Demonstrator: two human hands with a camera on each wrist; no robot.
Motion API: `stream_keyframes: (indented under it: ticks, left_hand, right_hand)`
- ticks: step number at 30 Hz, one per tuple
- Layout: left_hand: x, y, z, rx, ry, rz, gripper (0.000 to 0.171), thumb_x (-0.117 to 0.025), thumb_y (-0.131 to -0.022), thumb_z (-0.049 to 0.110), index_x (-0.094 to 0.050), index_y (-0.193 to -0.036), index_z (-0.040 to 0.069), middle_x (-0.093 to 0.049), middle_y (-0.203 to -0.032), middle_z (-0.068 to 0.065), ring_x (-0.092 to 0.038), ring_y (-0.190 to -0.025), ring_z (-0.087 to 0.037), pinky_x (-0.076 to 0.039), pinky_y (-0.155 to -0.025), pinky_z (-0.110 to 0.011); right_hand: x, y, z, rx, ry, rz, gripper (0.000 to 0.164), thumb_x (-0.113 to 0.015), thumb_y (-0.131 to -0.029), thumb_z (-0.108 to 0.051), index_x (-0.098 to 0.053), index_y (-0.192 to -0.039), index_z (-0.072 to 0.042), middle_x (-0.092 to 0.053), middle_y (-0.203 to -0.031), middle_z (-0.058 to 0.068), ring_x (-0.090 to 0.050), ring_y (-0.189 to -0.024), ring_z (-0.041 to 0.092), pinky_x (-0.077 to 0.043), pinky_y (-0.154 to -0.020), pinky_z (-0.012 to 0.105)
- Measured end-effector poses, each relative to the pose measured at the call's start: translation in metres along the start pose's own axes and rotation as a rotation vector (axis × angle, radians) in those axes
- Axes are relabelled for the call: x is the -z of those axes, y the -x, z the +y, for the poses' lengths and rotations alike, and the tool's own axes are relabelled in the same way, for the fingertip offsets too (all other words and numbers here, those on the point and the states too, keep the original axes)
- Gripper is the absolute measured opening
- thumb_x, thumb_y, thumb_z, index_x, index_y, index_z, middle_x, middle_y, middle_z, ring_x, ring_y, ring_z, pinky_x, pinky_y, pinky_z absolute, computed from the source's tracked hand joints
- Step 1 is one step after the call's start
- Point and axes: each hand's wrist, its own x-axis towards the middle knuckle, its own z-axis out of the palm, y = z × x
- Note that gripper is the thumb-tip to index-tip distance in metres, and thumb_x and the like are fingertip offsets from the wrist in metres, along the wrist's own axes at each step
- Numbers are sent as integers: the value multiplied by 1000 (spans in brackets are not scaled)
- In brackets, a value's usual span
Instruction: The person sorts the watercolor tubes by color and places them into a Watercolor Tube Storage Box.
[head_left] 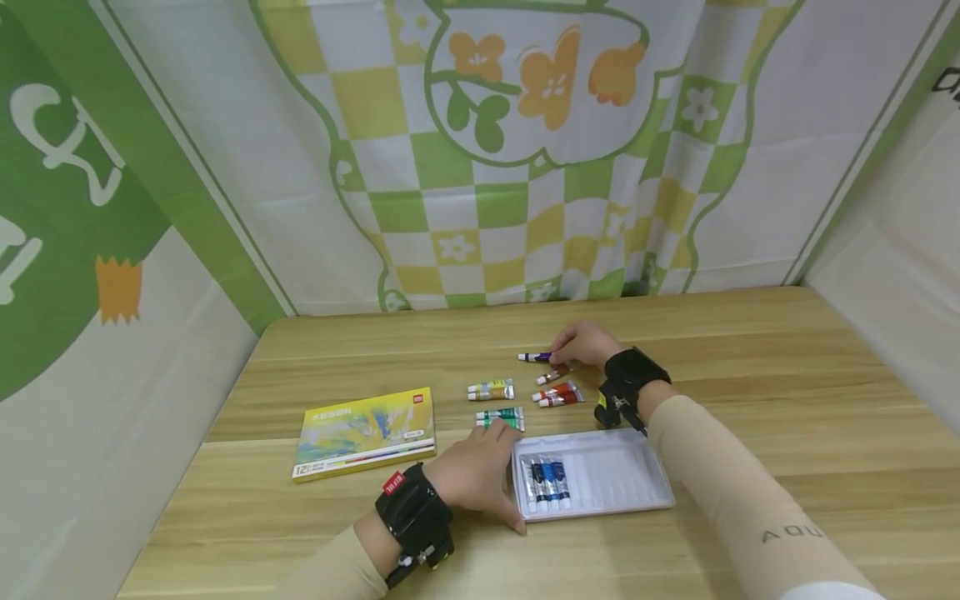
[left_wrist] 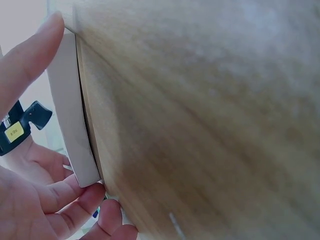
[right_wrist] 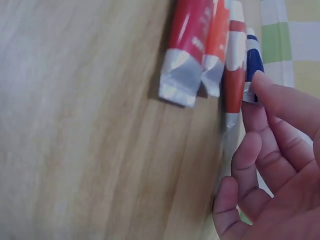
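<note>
A person's right hand [head_left: 588, 343] pinches the crimped end of a small dark-purple paint tube with a white cap [head_left: 533, 357] between thumb and fingers, at the far side of a light wood-grain table [head_left: 720, 358], just beyond a reddish-brown metal tube [head_left: 551, 376]. The left hand [head_left: 474, 471], thumb and fingers spread to opposite corners, grips the left end of a shallow white plastic tray [head_left: 603, 479], where four slim paint tubes [head_left: 549, 479] lie side by side.
</note>
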Motion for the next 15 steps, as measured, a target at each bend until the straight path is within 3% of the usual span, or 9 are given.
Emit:
stream_keyframes:
  ticks: [7,11,15]
  left_hand:
    - [0,0,0,-1,1,4,113,-81,-50,64,-40,-138,6,-44,-132,-7,-46,-116,-24,-47,-97,-36]
    - [0,0,-1,4,6,-3,113,-81,-51,64,-39,-139,6,-43,-134,-7,-46,-117,-24,-46,-98,-37]
    - [-1,-1,-1,9,9,-9,113,-81,-51,64,-38,-139,7,-43,-135,-7,-45,-118,-25,-46,-99,-38]
  right_hand:
    - [8,7,-4,-77,-147,-26,28,-68,-85,-19,-68,-107,0,-70,-89,1,-61,-81,11,-49,-73,24]
    - [11,13,-6,-111,-299,-54,36,-63,-89,-22,-61,-118,0,-68,-109,11,-64,-98,19,-52,-87,31]
    - [9,16,-6,-143,-521,-72,42,-61,-91,-22,-54,-126,1,-64,-118,15,-60,-112,27,-49,-95,37]
